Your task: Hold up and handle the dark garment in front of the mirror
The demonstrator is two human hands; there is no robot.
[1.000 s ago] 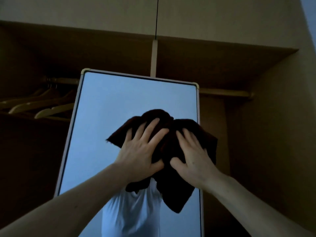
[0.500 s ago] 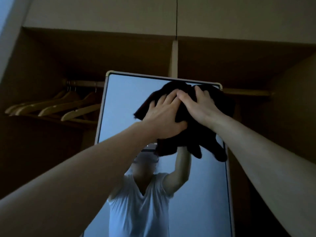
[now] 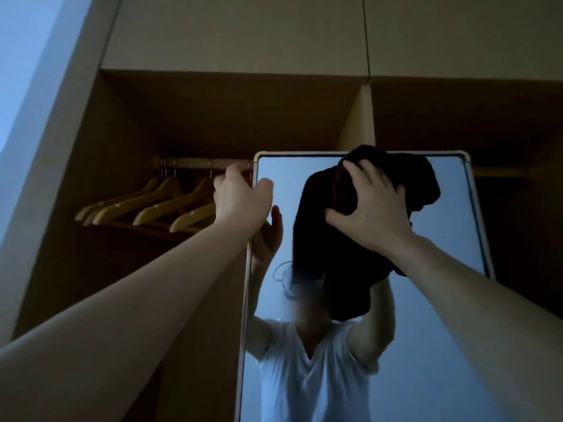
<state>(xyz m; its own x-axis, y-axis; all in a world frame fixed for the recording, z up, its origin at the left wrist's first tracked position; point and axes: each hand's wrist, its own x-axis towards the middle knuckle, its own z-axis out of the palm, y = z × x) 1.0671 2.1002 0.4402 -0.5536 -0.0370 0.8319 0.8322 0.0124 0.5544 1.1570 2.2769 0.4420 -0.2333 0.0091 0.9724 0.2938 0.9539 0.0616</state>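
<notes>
The right hand (image 3: 370, 214) presses a dark cloth (image 3: 359, 239) against the mirror (image 3: 441, 315), its fingers bent over the bunched top of the cloth and its thumb hooked in at the hand's nine o'clock side, so its grip is closed on the cloth. The cloth sits high on the glass, toward twelve o'clock of the mirror, its top touching the upper frame edge, and its loose end hangs down toward six o'clock. The left hand (image 3: 240, 202) is at the mirror's left edge near the top corner, at nine o'clock from the cloth; the thumb lies over the front of the frame and the fingers curl behind it, gripping the mirror's edge. The two hands are apart, with bare glass between them. The glass reflects a person in a white shirt with both arms raised. At nine o'clock from the left hand, wooden hangers (image 3: 146, 205) hang from a rail (image 3: 195, 163) inside an open wardrobe (image 3: 231, 117), which stands behind the mirror. The room is dim.
</notes>
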